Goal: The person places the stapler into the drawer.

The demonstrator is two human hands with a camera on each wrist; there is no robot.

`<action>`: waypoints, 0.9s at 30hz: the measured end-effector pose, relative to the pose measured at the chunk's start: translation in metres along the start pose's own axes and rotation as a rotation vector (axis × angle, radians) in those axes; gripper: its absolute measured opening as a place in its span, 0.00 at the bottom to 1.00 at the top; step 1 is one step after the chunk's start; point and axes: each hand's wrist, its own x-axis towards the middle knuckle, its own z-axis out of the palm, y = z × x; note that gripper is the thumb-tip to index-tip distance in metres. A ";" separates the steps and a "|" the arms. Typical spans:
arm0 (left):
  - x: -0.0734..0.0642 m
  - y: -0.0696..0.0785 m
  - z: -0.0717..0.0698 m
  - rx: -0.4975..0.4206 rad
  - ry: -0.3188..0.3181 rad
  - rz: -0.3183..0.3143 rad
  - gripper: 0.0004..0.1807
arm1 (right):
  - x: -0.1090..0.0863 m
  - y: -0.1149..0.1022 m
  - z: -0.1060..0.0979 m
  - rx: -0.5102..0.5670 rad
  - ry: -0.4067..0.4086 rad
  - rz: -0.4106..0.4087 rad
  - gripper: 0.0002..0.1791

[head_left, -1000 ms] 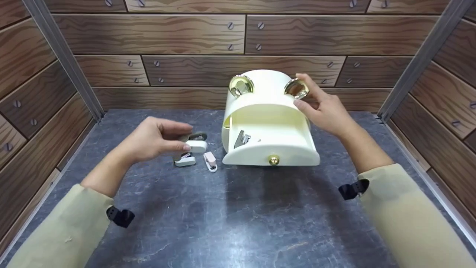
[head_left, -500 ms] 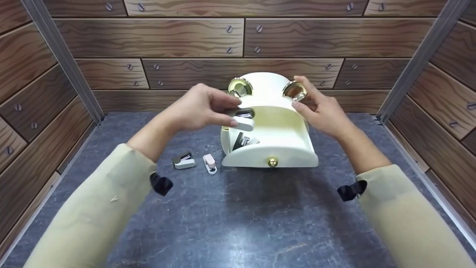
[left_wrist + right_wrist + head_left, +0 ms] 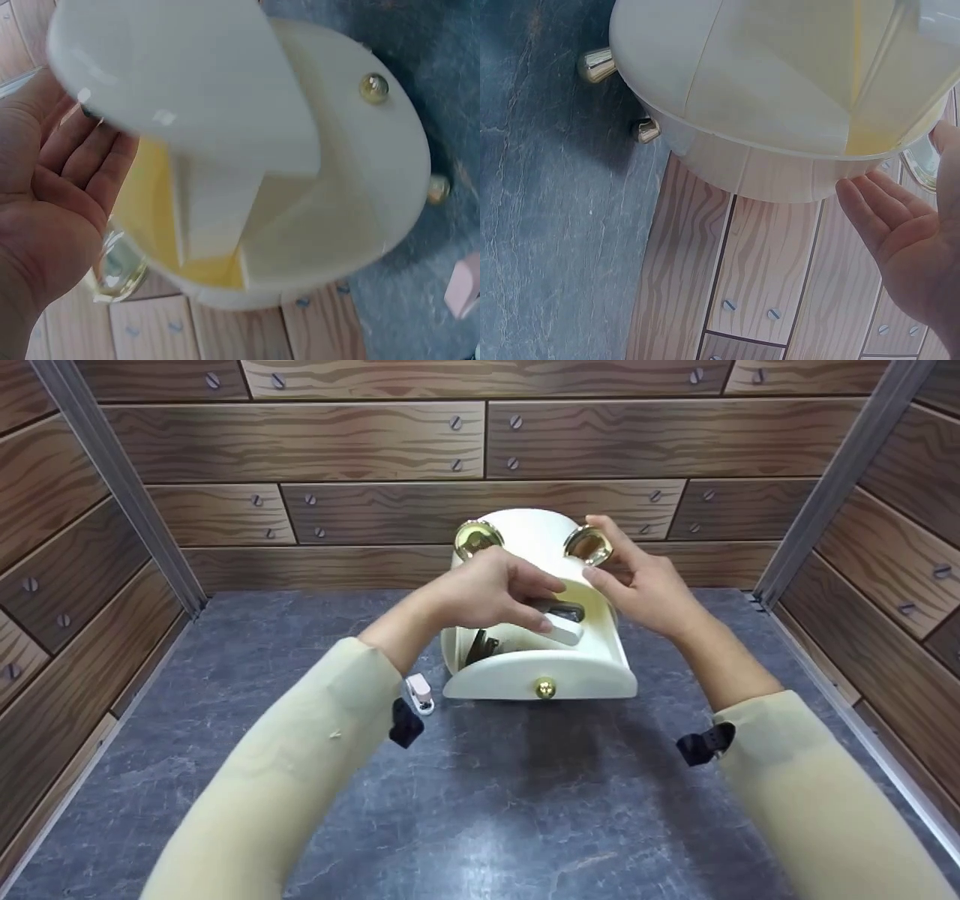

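A cream box (image 3: 536, 529) with two gold rings on top stands at the table's back middle, its drawer (image 3: 540, 673) pulled out towards me. My left hand (image 3: 551, 611) pinches a small white stapler (image 3: 564, 630) just above the drawer's inside. A dark stapler (image 3: 480, 646) lies in the drawer's left end. My right hand (image 3: 611, 566) rests against the box's right side at the right gold ring (image 3: 587, 545). Its fingers (image 3: 870, 214) look straight in the right wrist view. The left wrist view shows the box (image 3: 360, 172) from close up.
A small pink stapler (image 3: 420, 692) lies on the grey table (image 3: 525, 810) left of the drawer front, beside my left sleeve. Wood-pattern walls close the table on three sides. The drawer has a gold knob (image 3: 545, 688).
My left hand lifted the white stapler from the table's left and carried it right, over the open drawer. My left arm now hides the grey stapler. The right hand stayed on the box.
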 end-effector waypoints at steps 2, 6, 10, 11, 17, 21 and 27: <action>0.006 -0.004 0.005 -0.005 -0.002 -0.002 0.30 | 0.000 0.000 0.001 -0.002 -0.005 -0.007 0.37; 0.015 -0.011 0.015 -0.023 -0.004 -0.029 0.29 | -0.001 0.001 0.003 -0.006 -0.005 -0.011 0.37; 0.019 -0.014 0.021 0.003 0.003 -0.060 0.29 | 0.000 0.002 0.004 -0.011 0.006 -0.023 0.37; 0.020 -0.015 0.022 0.016 0.007 -0.060 0.29 | 0.000 0.002 0.004 -0.012 0.008 -0.025 0.37; 0.025 -0.013 0.029 0.040 0.001 -0.059 0.29 | -0.001 0.001 0.002 -0.002 0.010 -0.020 0.37; 0.027 -0.013 0.032 0.049 -0.008 -0.077 0.29 | 0.000 0.001 0.002 -0.001 0.006 -0.016 0.37; 0.028 -0.012 0.034 0.075 -0.038 -0.062 0.29 | 0.000 -0.001 0.000 -0.001 -0.009 -0.010 0.37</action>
